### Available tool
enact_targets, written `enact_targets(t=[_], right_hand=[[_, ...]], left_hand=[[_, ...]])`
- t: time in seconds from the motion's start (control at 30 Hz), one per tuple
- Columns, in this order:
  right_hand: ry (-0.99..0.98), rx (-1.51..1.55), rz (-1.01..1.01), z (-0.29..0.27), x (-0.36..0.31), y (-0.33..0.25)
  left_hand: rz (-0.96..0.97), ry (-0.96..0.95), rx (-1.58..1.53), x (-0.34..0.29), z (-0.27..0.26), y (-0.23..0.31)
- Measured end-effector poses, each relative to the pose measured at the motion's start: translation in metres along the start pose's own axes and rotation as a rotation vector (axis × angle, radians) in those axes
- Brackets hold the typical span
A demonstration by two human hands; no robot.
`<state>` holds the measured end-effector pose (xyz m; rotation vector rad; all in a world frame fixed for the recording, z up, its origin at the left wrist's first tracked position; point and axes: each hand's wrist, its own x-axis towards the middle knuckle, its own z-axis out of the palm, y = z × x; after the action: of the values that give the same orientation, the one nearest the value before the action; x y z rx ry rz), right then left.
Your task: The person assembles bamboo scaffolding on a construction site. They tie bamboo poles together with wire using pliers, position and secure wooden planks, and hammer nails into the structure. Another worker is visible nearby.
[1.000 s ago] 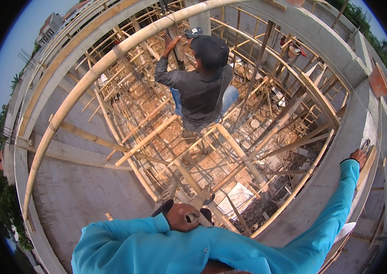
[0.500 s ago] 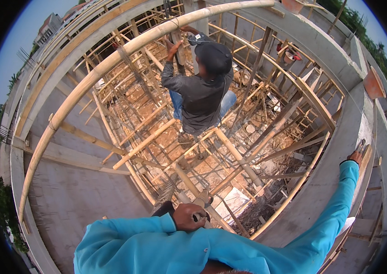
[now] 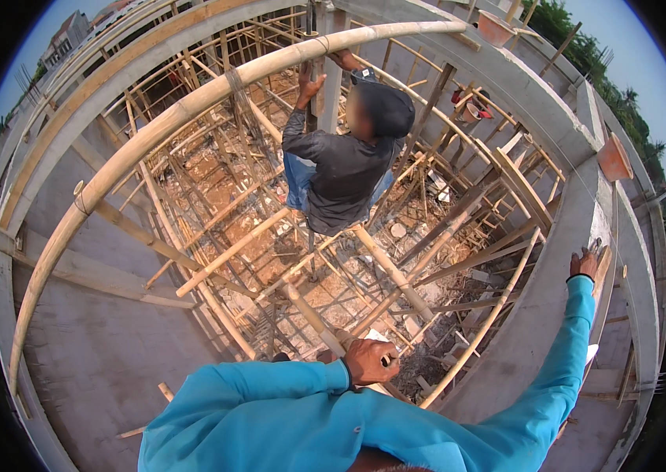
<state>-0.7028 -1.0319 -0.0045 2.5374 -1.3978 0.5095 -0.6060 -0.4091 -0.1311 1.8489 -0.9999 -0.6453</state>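
My left hand (image 3: 371, 361), at the end of a blue sleeve, is closed in a fist beside the upper end of a bamboo pole (image 3: 309, 308). What it grips, if anything, is hidden. Stretched out to the right, my right hand (image 3: 583, 263) is closed at the concrete wall (image 3: 549, 259), next to a wooden board (image 3: 602, 275). A small greyish thing shows at its fingertips, too small to name. Ahead, a co-worker (image 3: 353, 169) in a dark shirt and cap has both hands at an upright post (image 3: 322, 86).
A thick bamboo pole (image 3: 183, 108) curves across the front and left. Below lies a lattice of bamboo and timber over rubble-strewn ground (image 3: 286, 252). Orange buckets (image 3: 614, 160) stand along the wall top, where a taut string (image 3: 620, 212) runs. Grey panels (image 3: 105, 346) fill the lower left.
My left fist has moved to the right and slightly up. The whole view has shifted, and my right hand stays at the wall. The co-worker's hands remain at the post.
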Motion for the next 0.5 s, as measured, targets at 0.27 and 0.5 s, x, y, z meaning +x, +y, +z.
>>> enact_targets(t=[0.27, 0.5], right_hand=[[-0.924, 0.801, -0.563, -0.106, -0.337, -0.276], [-0.437, 0.539, -0.330, -0.112, -0.444, -0.348]], left_hand=[[0.022, -0.082, -0.020, 0.006, 0.008, -0.019], [0.313, -0.044, 0.402, 0.015, 0.039, -0.060]])
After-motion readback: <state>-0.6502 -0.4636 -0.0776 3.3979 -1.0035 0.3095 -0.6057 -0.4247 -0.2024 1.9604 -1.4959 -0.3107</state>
